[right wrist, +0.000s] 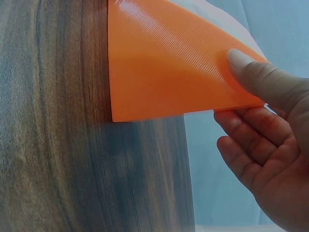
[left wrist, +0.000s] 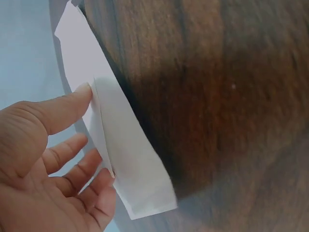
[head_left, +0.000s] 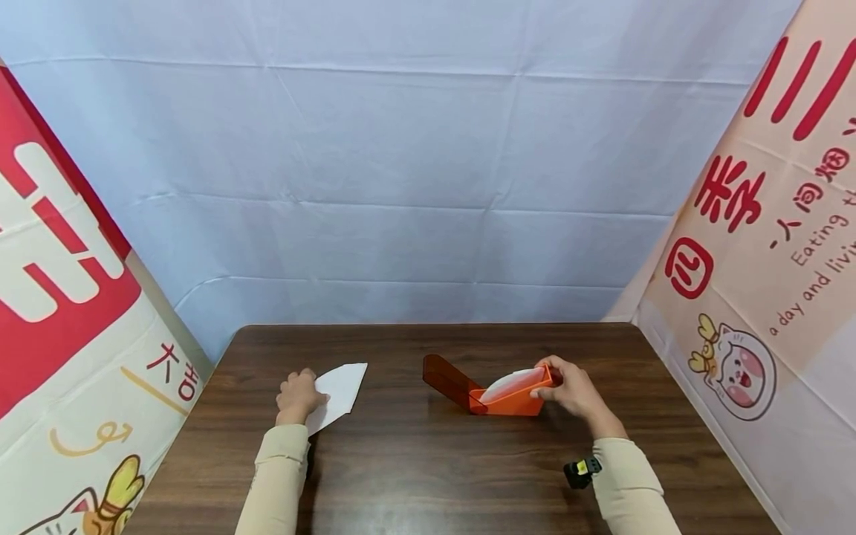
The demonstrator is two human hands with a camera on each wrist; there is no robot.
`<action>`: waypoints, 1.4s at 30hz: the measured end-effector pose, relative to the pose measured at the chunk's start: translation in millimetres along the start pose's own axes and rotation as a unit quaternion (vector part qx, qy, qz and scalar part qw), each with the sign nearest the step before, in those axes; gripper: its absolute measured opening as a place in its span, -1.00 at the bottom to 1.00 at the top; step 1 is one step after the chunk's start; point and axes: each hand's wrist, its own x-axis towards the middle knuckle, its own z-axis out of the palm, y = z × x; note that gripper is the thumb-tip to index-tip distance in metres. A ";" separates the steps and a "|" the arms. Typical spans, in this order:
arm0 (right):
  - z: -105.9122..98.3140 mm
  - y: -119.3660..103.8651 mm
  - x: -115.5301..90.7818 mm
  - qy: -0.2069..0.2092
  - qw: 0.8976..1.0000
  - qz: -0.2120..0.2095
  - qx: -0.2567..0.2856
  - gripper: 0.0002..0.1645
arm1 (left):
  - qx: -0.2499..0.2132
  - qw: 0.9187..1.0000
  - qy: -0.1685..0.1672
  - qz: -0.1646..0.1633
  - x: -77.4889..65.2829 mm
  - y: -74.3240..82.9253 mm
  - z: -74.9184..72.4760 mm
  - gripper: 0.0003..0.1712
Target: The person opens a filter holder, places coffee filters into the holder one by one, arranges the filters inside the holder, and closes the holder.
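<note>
Slightly right of centre on the tabletop [head_left: 414, 464], an orange box [head_left: 518, 404] holding white rounded sheets [head_left: 511, 381], translucent lid [head_left: 448, 380] leaning left, right hand [head_left: 574, 388] gripping the box's right end, left hand [head_left: 299, 397] at left pinching folded white paper [head_left: 342, 390].

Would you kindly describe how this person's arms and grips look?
The left sleeve and right sleeve are long and cream-coloured. A black device with a yellow mark sits beside the right sleeve's end. The left grip and right grip are ungloved.
</note>
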 end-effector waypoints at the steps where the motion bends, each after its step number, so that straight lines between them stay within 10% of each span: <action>1: 0.0 -0.1 -0.1 -0.001 1.000 0.001 0.001 -0.52 | -0.001 1.000 -0.003 0.000 0.0 -0.3 0.4 -0.30; 17: -0.2 -1.1 0.0 0.000 1.000 0.005 -0.001 -0.52 | -0.002 0.999 0.043 0.017 -0.9 4.2 -5.9 -0.58; 42: 0.2 0.2 0.9 0.002 1.000 0.004 -0.004 -0.53 | -0.164 0.975 0.120 0.089 -7.3 7.9 -25.2 -0.91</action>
